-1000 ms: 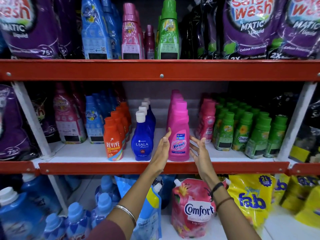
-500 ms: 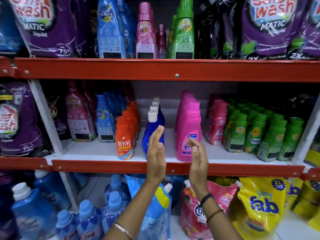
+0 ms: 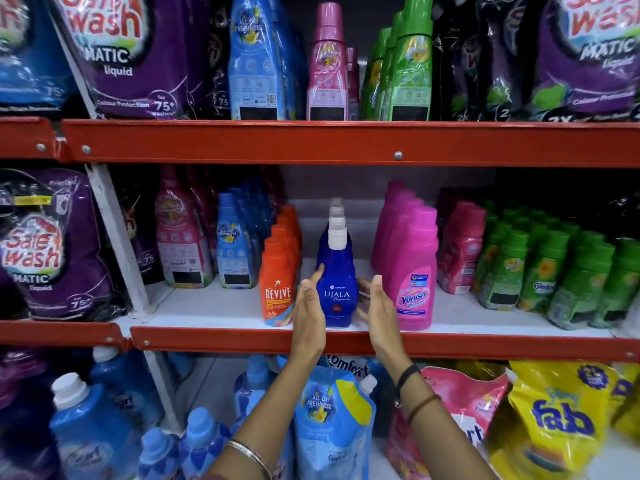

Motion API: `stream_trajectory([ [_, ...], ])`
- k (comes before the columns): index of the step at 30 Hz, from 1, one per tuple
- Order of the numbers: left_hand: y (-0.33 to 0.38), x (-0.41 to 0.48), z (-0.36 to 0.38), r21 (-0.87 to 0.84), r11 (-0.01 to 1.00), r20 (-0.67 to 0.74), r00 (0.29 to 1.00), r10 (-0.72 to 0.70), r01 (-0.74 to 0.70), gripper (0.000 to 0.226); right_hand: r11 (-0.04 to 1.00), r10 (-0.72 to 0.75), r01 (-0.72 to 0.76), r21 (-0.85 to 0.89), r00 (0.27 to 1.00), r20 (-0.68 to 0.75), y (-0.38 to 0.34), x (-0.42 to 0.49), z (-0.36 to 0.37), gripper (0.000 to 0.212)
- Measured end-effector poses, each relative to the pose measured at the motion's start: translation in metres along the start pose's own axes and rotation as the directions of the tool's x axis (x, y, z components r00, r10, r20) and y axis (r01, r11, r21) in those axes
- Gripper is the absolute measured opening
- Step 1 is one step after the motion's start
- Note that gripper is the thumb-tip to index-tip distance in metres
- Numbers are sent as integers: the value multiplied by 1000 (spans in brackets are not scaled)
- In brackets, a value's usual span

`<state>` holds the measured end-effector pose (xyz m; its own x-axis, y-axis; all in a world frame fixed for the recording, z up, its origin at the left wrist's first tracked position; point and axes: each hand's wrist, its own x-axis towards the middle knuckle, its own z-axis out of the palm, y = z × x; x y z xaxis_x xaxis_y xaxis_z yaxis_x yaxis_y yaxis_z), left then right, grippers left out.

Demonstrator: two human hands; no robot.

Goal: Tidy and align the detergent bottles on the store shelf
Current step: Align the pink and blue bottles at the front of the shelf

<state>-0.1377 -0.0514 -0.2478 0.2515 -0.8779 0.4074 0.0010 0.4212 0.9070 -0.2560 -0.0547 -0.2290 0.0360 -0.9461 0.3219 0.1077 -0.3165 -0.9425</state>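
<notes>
Two flat, open hands, left hand [image 3: 308, 313] and right hand [image 3: 381, 308], flank the front blue Ujala bottle [image 3: 336, 282] on the middle shelf [image 3: 214, 308]. Four white caps line up there. Left of it stands an orange Revive row [image 3: 277, 282], right a pink Vanish row [image 3: 414, 271].

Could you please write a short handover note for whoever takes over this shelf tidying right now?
Left hand: open, flat against the left side of the front Ujala bottle.
Right hand: open, at the bottle's right side; contact unclear.
The bottle stands upright at the middle shelf's front edge, between the Revive row and the Vanish row.
Done: all three fronts look level.
Left: square up the Ujala row and check the rest.
</notes>
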Motion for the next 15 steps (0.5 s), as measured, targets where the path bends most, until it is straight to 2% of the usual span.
stream_trajectory([
  [3, 0, 2, -2, -21, 1000, 20, 1000, -20, 21, 68, 1000, -8, 8, 15, 1000, 1, 0, -3, 0, 51],
  [9, 10, -5, -1, -17, 1000, 25, 1000, 6, -5, 62, 998, -45, 43, -44, 997, -58, -11, -11, 6, 33],
  [12, 22, -16, -3, 85, 987, -36, 990, 139, -136, 55, 982, -148, 123, -144, 972, -184, -6, -17, 12, 23],
  [15, 37, -26, -15, 91, 943, -133, 934, 331, -321, 55, 958, -286, 265, -111, 922, -262, -3, -28, 24, 45],
])
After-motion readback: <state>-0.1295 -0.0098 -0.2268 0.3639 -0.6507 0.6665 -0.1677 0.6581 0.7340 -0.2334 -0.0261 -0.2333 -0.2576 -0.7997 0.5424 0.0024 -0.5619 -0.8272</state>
